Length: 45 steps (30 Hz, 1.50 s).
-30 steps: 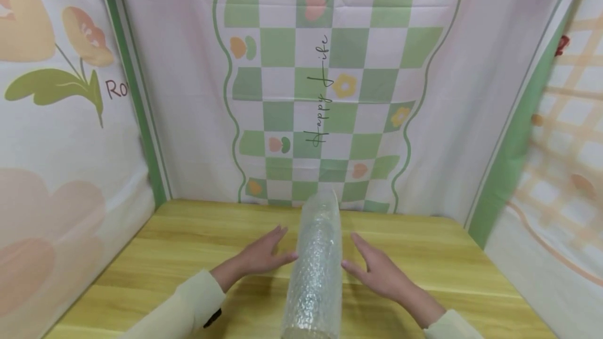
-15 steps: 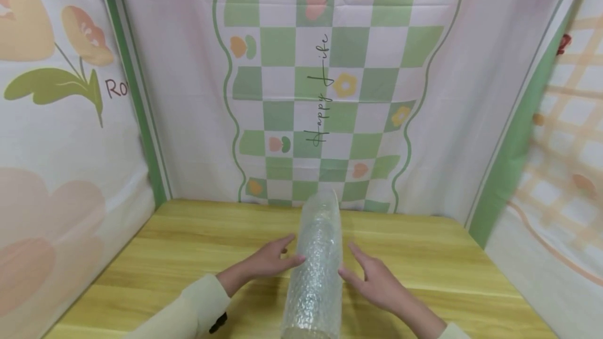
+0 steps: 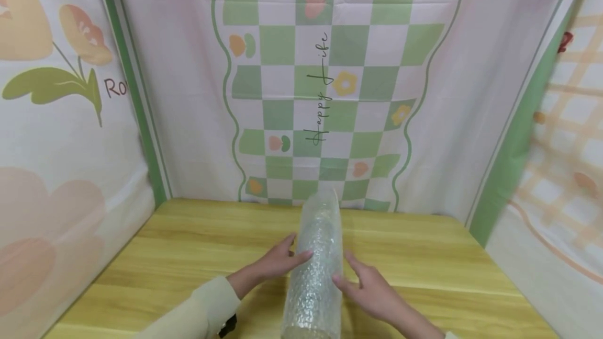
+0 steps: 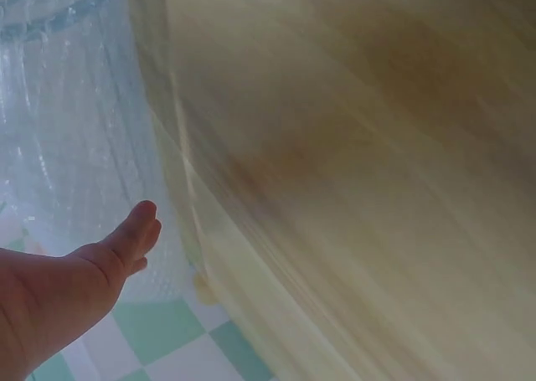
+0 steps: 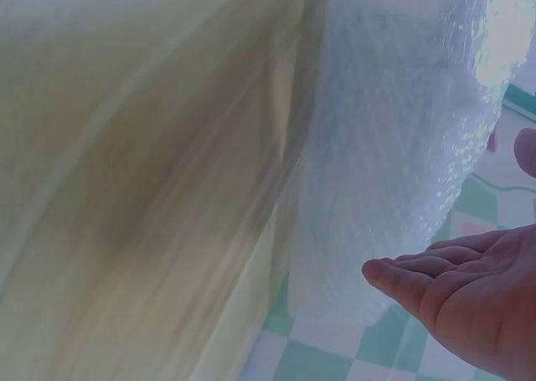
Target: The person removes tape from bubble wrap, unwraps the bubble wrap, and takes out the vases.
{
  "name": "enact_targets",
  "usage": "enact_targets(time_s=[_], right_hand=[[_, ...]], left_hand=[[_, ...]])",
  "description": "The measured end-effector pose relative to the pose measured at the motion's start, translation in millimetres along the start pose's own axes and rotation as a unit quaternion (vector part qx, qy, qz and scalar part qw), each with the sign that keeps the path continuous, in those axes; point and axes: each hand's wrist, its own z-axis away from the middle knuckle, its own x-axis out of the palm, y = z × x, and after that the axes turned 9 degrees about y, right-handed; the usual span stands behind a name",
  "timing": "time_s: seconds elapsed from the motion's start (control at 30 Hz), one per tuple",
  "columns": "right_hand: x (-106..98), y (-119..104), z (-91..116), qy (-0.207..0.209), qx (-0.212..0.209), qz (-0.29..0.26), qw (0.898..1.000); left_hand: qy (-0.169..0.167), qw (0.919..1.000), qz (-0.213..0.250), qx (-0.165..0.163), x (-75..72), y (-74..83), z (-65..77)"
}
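A roll of bubble wrap (image 3: pixel 316 286), clear and shiny, lies lengthwise on the wooden table with its far end towards the back curtain. My left hand (image 3: pixel 278 262) is at its left side, thumb reaching over the top and the other fingers beside it. On the right, my right hand (image 3: pixel 374 291) has its thumb at the roll's edge and its fingers extended. In the left wrist view the left hand (image 4: pixel 71 290) shows extended fingers by the wrap. The right wrist view shows the right hand (image 5: pixel 477 297) with straight fingers near the roll (image 5: pixel 377 146). Firm contact cannot be made out.
The wood-grain table (image 3: pixel 188 239) extends on both sides of the roll. A green-and-white checkered curtain (image 3: pixel 278 46) hangs at the back, with printed cloth walls at left (image 3: pixel 52 140) and right (image 3: pixel 560 171).
Both hands have moved in closer to the roll. The left thumb now overlaps its top, and the right hand has shifted left and slightly nearer. The roll has not moved.
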Motion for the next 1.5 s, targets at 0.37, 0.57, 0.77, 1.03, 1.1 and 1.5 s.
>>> enact_targets(time_s=[0.37, 0.57, 0.77, 1.03, 1.1, 1.5], right_hand=[[8.0, -7.2, 9.8, -0.009, 0.018, -0.021, 1.000], [11.2, -12.8, 14.0, -0.023, 0.022, -0.039, 0.999], [16.1, -15.5, 15.7, -0.022, 0.026, -0.050, 0.998], [22.5, -19.7, 19.4, -0.025, 0.044, -0.078, 0.996], [23.7, -21.3, 19.9, -0.023, 0.045, -0.076, 0.996], [30.2, -27.4, 20.2, -0.004, 0.054, -0.049, 0.997]], left_hand=[[0.013, 0.9983, 0.057, -0.004, 10.5, 0.6, -1.0], [0.003, 0.9943, 0.107, 0.002, 15.1, -1.6, -5.3], [-0.009, 0.9884, 0.151, 0.009, 18.2, 0.0, -7.2], [-0.008, 0.9877, 0.156, 0.009, 22.4, 0.3, -8.0], [-0.007, 0.9885, 0.151, 0.007, 22.6, 1.2, -7.3], [-0.002, 0.9898, 0.142, 0.018, 26.6, 4.5, -5.7]])
